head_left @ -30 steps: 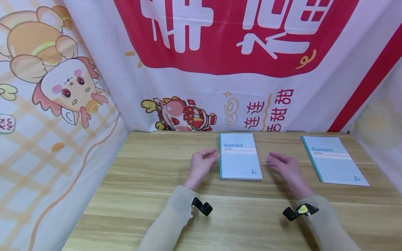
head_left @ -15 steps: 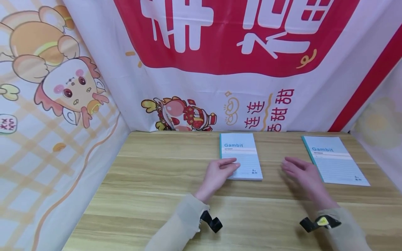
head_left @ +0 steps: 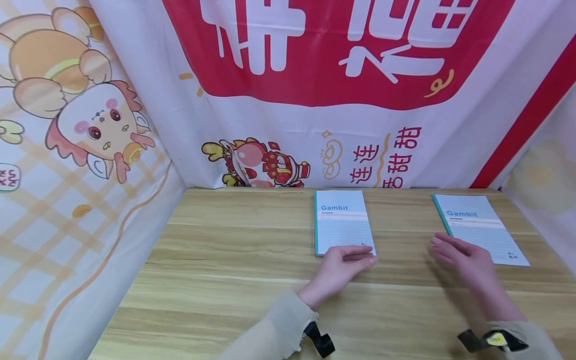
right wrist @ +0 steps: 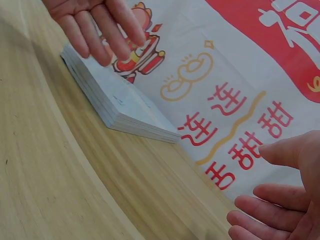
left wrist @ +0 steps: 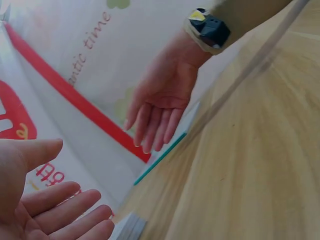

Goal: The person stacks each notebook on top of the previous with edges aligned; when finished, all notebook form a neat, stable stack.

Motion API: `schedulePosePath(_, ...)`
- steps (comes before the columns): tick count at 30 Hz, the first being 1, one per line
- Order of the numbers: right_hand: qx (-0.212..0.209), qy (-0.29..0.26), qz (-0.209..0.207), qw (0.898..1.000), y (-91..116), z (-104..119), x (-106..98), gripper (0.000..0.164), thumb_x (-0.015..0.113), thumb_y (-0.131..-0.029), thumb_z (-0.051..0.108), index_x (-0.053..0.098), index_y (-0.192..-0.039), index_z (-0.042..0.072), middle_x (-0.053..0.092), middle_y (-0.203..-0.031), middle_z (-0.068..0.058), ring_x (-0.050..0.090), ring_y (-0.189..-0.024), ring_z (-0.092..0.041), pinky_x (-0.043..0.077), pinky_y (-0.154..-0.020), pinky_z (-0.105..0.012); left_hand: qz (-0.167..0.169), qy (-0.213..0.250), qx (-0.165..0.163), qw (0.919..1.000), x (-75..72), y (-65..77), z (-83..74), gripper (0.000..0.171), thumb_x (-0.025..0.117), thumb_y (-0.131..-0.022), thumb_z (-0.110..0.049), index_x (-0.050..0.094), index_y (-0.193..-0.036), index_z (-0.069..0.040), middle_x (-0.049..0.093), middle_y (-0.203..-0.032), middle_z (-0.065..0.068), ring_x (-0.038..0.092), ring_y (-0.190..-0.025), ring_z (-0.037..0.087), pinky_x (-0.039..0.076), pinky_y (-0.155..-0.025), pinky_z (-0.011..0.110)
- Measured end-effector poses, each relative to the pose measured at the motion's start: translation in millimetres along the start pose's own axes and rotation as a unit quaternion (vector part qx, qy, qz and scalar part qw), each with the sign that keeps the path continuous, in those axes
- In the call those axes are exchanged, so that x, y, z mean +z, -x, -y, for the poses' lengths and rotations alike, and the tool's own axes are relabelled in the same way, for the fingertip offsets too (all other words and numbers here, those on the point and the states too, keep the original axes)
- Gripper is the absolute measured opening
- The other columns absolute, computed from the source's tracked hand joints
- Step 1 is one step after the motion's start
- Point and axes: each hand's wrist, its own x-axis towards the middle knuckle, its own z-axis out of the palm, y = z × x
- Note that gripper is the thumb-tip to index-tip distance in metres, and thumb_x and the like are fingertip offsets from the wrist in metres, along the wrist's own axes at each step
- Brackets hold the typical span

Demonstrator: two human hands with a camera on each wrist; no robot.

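Observation:
A stack of pale blue "Gambit" notebooks (head_left: 340,225) lies in the middle of the table; its layered edges show in the right wrist view (right wrist: 115,107). My left hand (head_left: 339,272), fingers straight, hovers over the stack's near edge and hides part of it. The right wrist view shows that hand's fingers (right wrist: 102,30) apart from the top cover. To the right lies another "Gambit" notebook (head_left: 479,220) with a teal spine. My right hand (head_left: 472,262) is above its near left corner, fingers extended and holding nothing; whether it touches the cover cannot be told.
The wooden table (head_left: 216,270) carries both notebook groups near its back edge. Behind it hangs a white and red printed cloth (head_left: 279,115). A cartoon-print cloth (head_left: 103,210) borders the left side. Each wrist wears a small black camera (head_left: 320,341).
Both hands have moved right and toward the near side. My left hand has passed from the stack's left side to its near edge; my right hand has reached the right notebook. The notebooks stay put.

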Motion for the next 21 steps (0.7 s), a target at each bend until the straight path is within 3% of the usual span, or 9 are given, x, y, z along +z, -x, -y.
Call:
schedulePosePath(3, -0.006, -0.027, -0.015, 1.0, 4.4, -4.2, -10.6, 0.091, 0.065, -0.092, 0.061, 0.038, -0.156, 0.002, 0.064, -0.133, 0.007, 0.063, -0.101, 0.007, 0.057, -0.084, -0.022, 0.012, -0.017, -0.004, 0.9998, 12.2, 2.8, 1.6, 0.038, 0.076, -0.094, -0.023, 0.071, -0.126, -0.004, 0.074, -0.113, -0.005, 0.067, -0.101, 0.004, 0.054, -0.088, 0.02)
schedulePosePath(6, -0.024, -0.06, -0.029, 0.997, 8.9, -9.2, -21.6, 0.072, 0.07, -0.094, 0.05, 0.051, -0.149, 0.008, 0.063, -0.108, 0.03, 0.064, -0.095, 0.009, 0.055, -0.076, -0.014, 0.03, -0.034, -0.007, 0.9989, 24.5, 5.8, 2.6, 0.039, 0.076, -0.094, -0.028, 0.071, -0.126, -0.007, 0.073, -0.115, -0.008, 0.066, -0.101, 0.002, 0.054, -0.087, 0.02)
schedulePosePath(10, -0.042, -0.072, -0.047, 0.995, 14.0, -15.8, -35.1, 0.05, 0.07, -0.096, 0.043, 0.065, -0.139, 0.019, 0.058, -0.104, 0.033, 0.061, -0.092, 0.014, 0.054, -0.074, -0.011, 0.056, -0.058, 0.008, 0.9967, 39.9, 8.4, 4.3, 0.041, 0.075, -0.095, -0.032, 0.07, -0.128, -0.008, 0.072, -0.115, -0.009, 0.065, -0.101, 0.0, 0.053, -0.086, 0.018)
schedulePosePath(12, -0.038, -0.083, -0.059, 0.994, 15.3, -18.4, -41.5, 0.053, 0.072, -0.095, 0.042, 0.063, -0.14, 0.015, 0.059, -0.104, 0.032, 0.06, -0.091, 0.016, 0.054, -0.073, -0.011, 0.067, -0.063, 0.015, 0.9956, 47.2, 9.0, 5.0, 0.041, 0.074, -0.095, -0.031, 0.07, -0.128, -0.007, 0.071, -0.116, -0.01, 0.065, -0.101, -0.001, 0.053, -0.085, 0.017)
schedulePosePath(16, -0.014, -0.066, -0.086, 0.994, 15.4, -23.7, -52.8, 0.079, 0.07, -0.094, 0.048, 0.045, -0.151, -0.001, 0.059, -0.113, 0.022, 0.057, -0.088, 0.017, 0.053, -0.071, -0.01, 0.083, -0.064, 0.015, 0.9944, 61.2, 9.4, 5.4, 0.039, 0.074, -0.096, -0.03, 0.07, -0.128, -0.007, 0.071, -0.118, -0.01, 0.065, -0.102, -0.001, 0.053, -0.084, 0.016)
schedulePosePath(18, -0.003, -0.033, -0.096, 0.995, 14.4, -26.9, -58.0, 0.086, 0.066, -0.095, 0.053, 0.038, -0.153, -0.004, 0.058, -0.125, 0.01, 0.054, -0.089, 0.016, 0.054, -0.072, -0.01, 0.088, -0.068, 0.008, 0.9937, 67.9, 9.2, 5.3, 0.039, 0.074, -0.096, -0.03, 0.071, -0.128, -0.008, 0.07, -0.118, -0.011, 0.065, -0.101, -0.001, 0.053, -0.083, 0.016)
schedulePosePath(21, 0.008, 0.009, -0.11, 0.994, 12.6, -33.1, -65.7, 0.087, 0.06, -0.097, 0.056, 0.034, -0.155, -0.004, 0.05, -0.148, -0.012, 0.055, -0.102, 0.008, 0.054, -0.086, -0.018, 0.098, -0.082, 0.011, 0.9918, 77.7, 8.7, 6.3, 0.039, 0.074, -0.096, -0.03, 0.071, -0.128, -0.01, 0.07, -0.119, -0.012, 0.064, -0.103, -0.001, 0.052, -0.085, 0.015)
